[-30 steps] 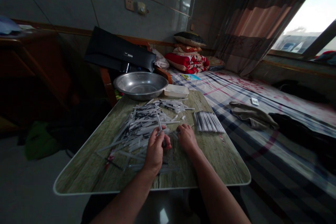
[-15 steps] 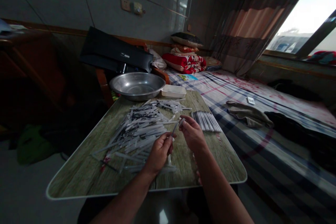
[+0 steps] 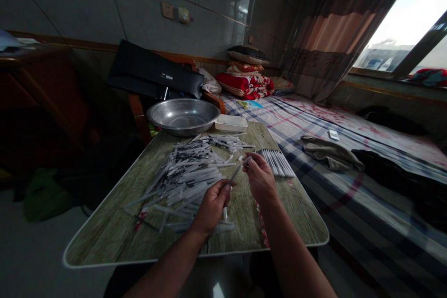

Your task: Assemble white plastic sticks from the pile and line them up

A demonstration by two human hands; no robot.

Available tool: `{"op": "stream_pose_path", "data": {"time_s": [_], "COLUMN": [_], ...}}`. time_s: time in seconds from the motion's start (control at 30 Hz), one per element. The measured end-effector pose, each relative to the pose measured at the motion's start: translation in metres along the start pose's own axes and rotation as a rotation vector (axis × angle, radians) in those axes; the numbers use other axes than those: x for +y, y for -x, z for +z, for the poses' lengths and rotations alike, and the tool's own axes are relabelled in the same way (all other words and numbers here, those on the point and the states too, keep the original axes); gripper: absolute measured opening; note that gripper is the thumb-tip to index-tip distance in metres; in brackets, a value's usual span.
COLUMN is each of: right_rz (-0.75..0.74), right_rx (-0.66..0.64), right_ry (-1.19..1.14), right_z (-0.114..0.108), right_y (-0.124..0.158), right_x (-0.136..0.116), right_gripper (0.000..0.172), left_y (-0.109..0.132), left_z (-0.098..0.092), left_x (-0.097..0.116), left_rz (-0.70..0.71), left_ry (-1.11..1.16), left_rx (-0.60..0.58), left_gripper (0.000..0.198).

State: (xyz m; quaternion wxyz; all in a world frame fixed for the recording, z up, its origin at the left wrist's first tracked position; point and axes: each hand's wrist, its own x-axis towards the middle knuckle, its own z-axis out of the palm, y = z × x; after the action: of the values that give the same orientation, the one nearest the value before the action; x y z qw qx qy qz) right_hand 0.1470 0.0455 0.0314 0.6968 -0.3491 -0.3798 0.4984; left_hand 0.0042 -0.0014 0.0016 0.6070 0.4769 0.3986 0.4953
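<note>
My left hand (image 3: 213,201) is closed, thumb and fingers pinching the lower end of a thin dark pen refill (image 3: 236,175) that slants up to the right. At its upper end my right hand (image 3: 261,179) is closed on a small whitish pen part (image 3: 247,161); whether the two are joined cannot be made out. Left of my hands lies a loose pile of pen parts (image 3: 190,174), clear barrels and dark refills mixed together. Just beyond my right hand, pens with dark ends lie side by side in a neat row (image 3: 277,163).
A wide metal basin (image 3: 185,123) and a shallow white tray (image 3: 231,124) stand at the far edge of the wood-patterned table (image 3: 101,237). To the right is a bed with a checked sheet (image 3: 307,186), holding clothes and folded bedding (image 3: 246,84).
My right hand has shifted slightly right and up, away from my left, and more of the refill shows between them. The small whitish part has turned in my right fingers.
</note>
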Motion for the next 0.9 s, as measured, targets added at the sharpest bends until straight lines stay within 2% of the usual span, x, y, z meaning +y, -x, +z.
{"op": "stream_pose_path", "data": {"time_s": [0.13, 0.5, 0.67, 0.8, 0.9], "right_rz": [0.017, 0.056, 0.107, 0.254, 0.416], "right_rx": [-0.021, -0.18, -0.19, -0.163, -0.212], "right_ry": [-0.002, 0.149, -0.012, -0.153, -0.168], "right_z": [0.0, -0.004, 0.004, 0.013, 0.018], "right_y": [0.0, 0.004, 0.007, 0.011, 0.016], "right_x": [0.0, -0.003, -0.007, -0.006, -0.005], "right_gripper": [0.022, 0.021, 0.024, 0.031, 0.041], "left_y": [0.0, -0.001, -0.001, -0.001, -0.001], "left_z": [0.0, -0.003, -0.004, -0.003, -0.002], "left_x": [0.0, -0.001, -0.004, -0.002, 0.0], "left_rz": [-0.008, -0.001, 0.046, 0.107, 0.188], "left_ry": [-0.016, -0.025, -0.079, -0.155, -0.208], "left_rx": [-0.009, 0.009, -0.006, 0.0, 0.003], "left_gripper": [0.037, 0.035, 0.033, 0.032, 0.027]}}
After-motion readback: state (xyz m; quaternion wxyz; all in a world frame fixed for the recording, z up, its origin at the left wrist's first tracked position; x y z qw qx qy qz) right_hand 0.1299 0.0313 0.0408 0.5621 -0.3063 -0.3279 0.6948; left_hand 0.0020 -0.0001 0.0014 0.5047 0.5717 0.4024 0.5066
